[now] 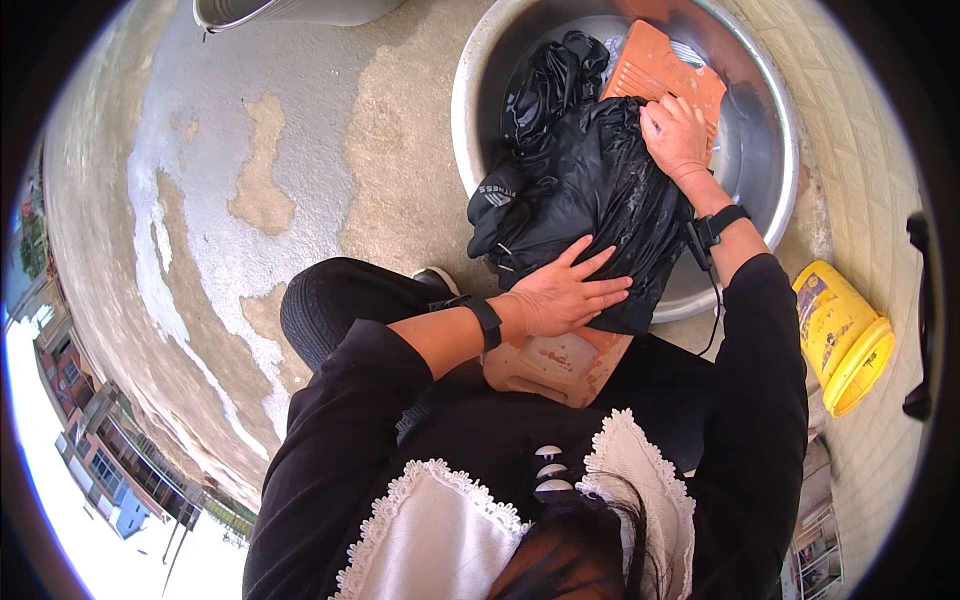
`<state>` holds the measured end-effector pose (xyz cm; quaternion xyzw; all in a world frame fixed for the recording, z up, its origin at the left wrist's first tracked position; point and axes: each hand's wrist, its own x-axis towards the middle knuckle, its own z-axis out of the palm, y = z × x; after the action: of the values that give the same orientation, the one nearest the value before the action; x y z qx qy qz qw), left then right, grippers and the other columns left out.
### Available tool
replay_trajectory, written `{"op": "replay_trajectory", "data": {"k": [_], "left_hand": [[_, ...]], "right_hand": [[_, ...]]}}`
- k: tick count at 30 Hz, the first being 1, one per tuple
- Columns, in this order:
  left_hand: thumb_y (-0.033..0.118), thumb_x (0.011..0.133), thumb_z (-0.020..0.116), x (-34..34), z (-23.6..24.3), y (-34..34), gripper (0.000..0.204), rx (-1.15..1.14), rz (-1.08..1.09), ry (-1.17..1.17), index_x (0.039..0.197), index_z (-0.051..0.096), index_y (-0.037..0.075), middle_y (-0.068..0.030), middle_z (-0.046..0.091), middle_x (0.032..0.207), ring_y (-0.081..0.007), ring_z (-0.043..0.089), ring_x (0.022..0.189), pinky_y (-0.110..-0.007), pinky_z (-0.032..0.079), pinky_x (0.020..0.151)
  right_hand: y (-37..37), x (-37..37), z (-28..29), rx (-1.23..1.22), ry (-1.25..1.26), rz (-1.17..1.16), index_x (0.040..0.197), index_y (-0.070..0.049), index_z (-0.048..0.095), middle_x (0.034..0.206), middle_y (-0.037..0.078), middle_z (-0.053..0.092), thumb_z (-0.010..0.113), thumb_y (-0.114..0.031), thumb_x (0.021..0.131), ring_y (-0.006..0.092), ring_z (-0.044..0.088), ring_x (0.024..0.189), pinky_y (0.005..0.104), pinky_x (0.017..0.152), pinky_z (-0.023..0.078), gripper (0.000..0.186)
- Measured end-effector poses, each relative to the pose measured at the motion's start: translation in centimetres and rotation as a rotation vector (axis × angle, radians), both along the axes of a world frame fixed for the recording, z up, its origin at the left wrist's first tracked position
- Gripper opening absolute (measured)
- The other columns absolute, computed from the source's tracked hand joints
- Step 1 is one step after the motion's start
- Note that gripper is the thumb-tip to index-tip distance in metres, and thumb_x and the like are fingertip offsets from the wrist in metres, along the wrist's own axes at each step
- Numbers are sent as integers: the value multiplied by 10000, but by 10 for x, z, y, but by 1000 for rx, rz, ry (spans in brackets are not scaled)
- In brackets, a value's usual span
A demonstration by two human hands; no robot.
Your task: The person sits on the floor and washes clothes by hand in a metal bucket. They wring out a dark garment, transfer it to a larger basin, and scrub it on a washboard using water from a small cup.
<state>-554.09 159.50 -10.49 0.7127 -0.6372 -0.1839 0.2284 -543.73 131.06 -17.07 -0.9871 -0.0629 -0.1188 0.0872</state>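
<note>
A wet black garment point(600, 200) is draped over an orange washboard that leans in a large metal basin point(465, 110). The washboard point(650, 62) shows its ribbed far end inside the basin; its near end rests against my lap and its middle is covered. My left hand point(565, 293) lies flat on the garment's near part, fingers spread. Higher up, my right hand point(677, 135) has its fingers curled on the garment's far right edge, over the washboard. More black cloth point(545, 90) is bunched wet at the basin's left side.
A yellow bucket point(840, 330) lies tilted on the right, beside the tiled wall point(860, 150). Part of another metal tub point(300, 10) shows at the top left. The concrete floor point(320, 130) is wet in patches. A cable point(715, 310) hangs from my right wrist.
</note>
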Motion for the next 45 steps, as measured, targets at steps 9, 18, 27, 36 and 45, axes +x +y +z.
{"op": "replay_trajectory", "data": {"k": [9, 18, 27, 36, 45], "left_hand": [[456, 947, 489, 2, 3, -2, 528, 120, -31, 129, 1405, 487, 193, 18, 400, 1496, -258, 267, 1431, -562, 121, 1165], [456, 946, 495, 0, 6, -3, 535, 20, 60, 29, 1420, 468, 208, 32, 377, 1511, -269, 244, 1440, -595, 109, 1158], [447, 949, 490, 2, 4, -4, 518, 15, 36, 18, 1406, 481, 204, 21, 383, 1507, -269, 309, 1409, -602, 133, 1151], [402, 967, 485, -4, 4, -1, 475, 21, 71, -17, 1404, 489, 214, 40, 403, 1498, -261, 325, 1402, -552, 135, 1165], [360, 921, 582, 12, 51, -1, 361, 5, 290, 298, 1208, 624, 145, -26, 505, 1386, -256, 646, 995, -414, 497, 904]], "right_hand": [[71, -131, 88, 320, 238, 229, 683, -137, 510, 769, 34, 438, 760, -189, 694, 244, 496, 778, 379, 683, 371, 256], [-33, -20, 5, 45, 86, -441, 1029, -191, 650, 1149, -18, 514, 668, -432, 849, 230, 486, 1109, 464, 924, 355, 302], [39, -99, 64, 54, 309, 220, 748, -118, 601, 792, 37, 521, 726, -295, 776, 248, 518, 838, 386, 747, 375, 218], [-68, -16, 1, 85, 240, -655, 1123, -142, 655, 1133, 85, 628, 446, -542, 953, 321, 572, 1095, 463, 906, 454, 482], [-92, -92, 60, -187, 369, -459, 1161, -150, 590, 1118, 83, 647, 562, -334, 940, 328, 592, 1060, 437, 899, 475, 289]]}}
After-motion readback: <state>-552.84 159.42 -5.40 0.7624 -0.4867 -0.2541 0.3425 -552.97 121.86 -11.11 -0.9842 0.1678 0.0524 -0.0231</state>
